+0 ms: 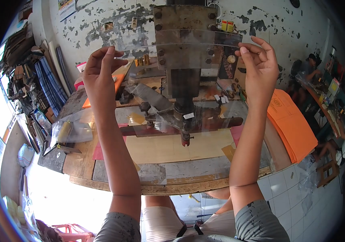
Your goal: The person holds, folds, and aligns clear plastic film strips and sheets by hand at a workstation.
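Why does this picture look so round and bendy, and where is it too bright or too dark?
Head view: probably a wide lens bows the brown wooden table edge and makes the corners black; head view, lower left: glare whitens the pale floor; head view, upper right: shadow dims a person; head view, top: the thin clear plastic sheet shows mostly by its edges.

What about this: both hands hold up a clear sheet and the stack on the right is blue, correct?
Not quite: the head view shows the stack is orange, not blue. Left hand and right hand do hold up the clear sheet.
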The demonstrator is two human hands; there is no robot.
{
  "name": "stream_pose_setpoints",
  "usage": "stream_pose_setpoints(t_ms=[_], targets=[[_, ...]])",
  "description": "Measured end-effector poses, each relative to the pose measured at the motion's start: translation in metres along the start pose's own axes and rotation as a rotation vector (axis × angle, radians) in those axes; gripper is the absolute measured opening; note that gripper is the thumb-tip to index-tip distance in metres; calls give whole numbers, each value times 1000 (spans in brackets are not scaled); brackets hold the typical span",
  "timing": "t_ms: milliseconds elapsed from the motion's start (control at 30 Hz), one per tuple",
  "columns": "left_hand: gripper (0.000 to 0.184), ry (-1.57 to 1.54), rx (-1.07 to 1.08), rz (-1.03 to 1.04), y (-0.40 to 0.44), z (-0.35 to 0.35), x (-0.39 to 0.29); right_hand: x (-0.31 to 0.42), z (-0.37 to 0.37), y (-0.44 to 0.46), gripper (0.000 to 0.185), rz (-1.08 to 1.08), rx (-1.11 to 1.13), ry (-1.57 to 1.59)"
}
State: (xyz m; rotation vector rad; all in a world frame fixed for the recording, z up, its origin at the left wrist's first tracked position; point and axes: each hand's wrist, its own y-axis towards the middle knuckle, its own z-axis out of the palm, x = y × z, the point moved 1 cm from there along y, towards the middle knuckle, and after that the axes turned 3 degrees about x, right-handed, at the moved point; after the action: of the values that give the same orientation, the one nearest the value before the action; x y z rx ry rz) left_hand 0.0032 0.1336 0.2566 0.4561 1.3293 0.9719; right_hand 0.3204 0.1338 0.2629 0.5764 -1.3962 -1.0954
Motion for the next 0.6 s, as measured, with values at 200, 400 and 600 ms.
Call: stream_pose_setpoints(t_ms=[200,400,600], targets=[[24,15,6,7,0,-1,1,-1,0,0,31,2,-3,-6],[21,11,25,-15,1,-4,3,-1,-1,0,31,13,6,-11],[20,20,75,-26,2,-9,4,1,-1,-1,30,51,12,-33]])
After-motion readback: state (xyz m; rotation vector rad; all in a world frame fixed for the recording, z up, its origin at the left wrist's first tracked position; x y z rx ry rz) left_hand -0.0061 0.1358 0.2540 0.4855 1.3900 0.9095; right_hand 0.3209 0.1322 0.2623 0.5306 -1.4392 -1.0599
